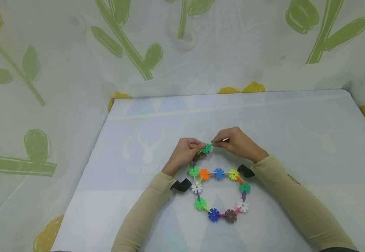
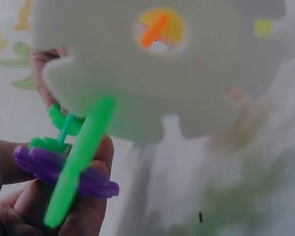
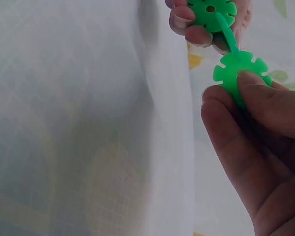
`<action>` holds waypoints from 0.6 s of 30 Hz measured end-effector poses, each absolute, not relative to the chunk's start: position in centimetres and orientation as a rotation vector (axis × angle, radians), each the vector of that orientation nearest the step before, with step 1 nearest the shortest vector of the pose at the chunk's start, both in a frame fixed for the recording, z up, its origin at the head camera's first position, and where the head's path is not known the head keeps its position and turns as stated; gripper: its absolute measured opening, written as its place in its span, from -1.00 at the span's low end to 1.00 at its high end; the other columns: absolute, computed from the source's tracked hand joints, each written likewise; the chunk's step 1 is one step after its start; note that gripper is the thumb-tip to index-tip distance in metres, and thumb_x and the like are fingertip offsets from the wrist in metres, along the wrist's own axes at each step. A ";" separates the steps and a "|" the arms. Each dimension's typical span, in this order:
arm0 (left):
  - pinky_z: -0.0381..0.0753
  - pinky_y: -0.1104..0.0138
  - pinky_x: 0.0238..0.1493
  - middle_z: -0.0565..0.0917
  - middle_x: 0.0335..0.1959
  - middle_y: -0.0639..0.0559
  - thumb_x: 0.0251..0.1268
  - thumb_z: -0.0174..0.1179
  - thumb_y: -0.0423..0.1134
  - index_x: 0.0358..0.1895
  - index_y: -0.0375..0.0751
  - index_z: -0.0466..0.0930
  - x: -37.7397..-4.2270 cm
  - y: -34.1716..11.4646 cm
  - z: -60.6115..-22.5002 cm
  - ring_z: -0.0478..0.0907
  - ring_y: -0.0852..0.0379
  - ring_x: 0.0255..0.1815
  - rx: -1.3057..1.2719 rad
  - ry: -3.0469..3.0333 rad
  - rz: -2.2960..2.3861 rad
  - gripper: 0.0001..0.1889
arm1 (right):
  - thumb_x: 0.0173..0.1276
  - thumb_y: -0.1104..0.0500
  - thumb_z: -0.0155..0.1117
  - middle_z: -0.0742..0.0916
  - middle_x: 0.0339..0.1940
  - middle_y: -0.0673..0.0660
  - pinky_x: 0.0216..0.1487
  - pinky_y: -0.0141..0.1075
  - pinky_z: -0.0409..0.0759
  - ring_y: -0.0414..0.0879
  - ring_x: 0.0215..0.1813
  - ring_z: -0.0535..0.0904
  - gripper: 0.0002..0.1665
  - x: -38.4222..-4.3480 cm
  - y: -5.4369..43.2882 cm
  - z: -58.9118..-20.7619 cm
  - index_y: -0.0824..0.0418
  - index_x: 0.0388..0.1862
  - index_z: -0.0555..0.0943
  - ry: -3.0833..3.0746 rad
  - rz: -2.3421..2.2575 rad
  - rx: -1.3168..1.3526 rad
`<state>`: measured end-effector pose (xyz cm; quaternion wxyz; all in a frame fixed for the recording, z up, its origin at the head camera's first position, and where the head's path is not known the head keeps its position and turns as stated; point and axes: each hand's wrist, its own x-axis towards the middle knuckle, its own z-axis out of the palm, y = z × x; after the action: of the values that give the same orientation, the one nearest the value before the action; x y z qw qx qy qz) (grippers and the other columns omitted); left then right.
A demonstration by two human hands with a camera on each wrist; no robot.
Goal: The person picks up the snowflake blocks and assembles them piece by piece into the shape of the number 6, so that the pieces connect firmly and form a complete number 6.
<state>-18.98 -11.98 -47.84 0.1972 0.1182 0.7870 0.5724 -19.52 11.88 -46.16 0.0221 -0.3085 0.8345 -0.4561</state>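
Notched plastic snowflake discs form a colourful chain, part of which lies as a ring on the table; an orange disc (image 1: 205, 174) and a blue disc (image 1: 219, 174) are on its far side. My left hand (image 1: 184, 153) holds the raised end of the chain by a green disc (image 3: 211, 15). A purple disc (image 2: 44, 164) sits by its fingers, and a large blurred white disc (image 2: 113, 73) hides part of that view. Between thumb and fingers, my right hand (image 1: 237, 141) pinches a light green disc (image 3: 231, 69), joined to the left hand's disc by an edge-on green disc (image 3: 228, 33).
A pale patterned cloth covers the table (image 1: 295, 206). Leaf-patterned fabric (image 1: 201, 63) hangs behind and to the left. Black wrist mounts (image 1: 181, 185) sit near both cuffs, close to the ring.
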 end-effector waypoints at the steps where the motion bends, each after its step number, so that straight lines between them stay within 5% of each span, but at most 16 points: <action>1: 0.52 0.40 -0.49 0.82 -0.36 -0.29 0.53 0.23 -0.21 -0.07 -0.38 0.75 -18.9 -11.9 -47.8 0.60 0.22 -0.59 0.331 2.215 1.605 -0.75 | 0.29 0.38 0.47 0.87 -0.24 0.02 -0.12 -0.35 0.73 -0.13 -0.18 0.78 -0.81 -19.5 11.9 -46.2 0.12 -0.21 0.86 2.589 -1.415 -0.961; 13: 0.53 0.39 -0.50 0.83 -0.33 -0.28 0.54 0.21 -0.21 -0.05 -0.39 0.75 -19.0 -11.4 -47.6 0.66 0.21 -0.54 0.374 2.232 1.578 -0.73 | 0.27 0.40 0.48 0.87 -0.24 0.03 -0.05 -0.25 0.76 -0.11 -0.16 0.80 -0.81 -19.6 11.9 -46.4 0.14 -0.24 0.85 2.589 -1.384 -0.984; 18: 0.67 0.29 -0.12 0.85 -0.11 -0.09 0.59 0.13 -0.01 0.16 -0.23 0.70 -19.6 -12.5 -46.7 0.71 0.18 -0.27 0.452 2.385 1.338 -0.61 | 0.30 0.33 0.48 0.86 -0.21 -0.02 -0.02 -0.25 0.76 -0.13 -0.12 0.78 -0.82 -20.0 12.7 -46.8 0.08 -0.21 0.85 2.588 -1.348 -0.895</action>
<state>-19.61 -12.53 -46.67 0.1837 0.1602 0.8459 0.4745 -19.98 12.74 -46.82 0.0449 -0.2929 0.8470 -0.4413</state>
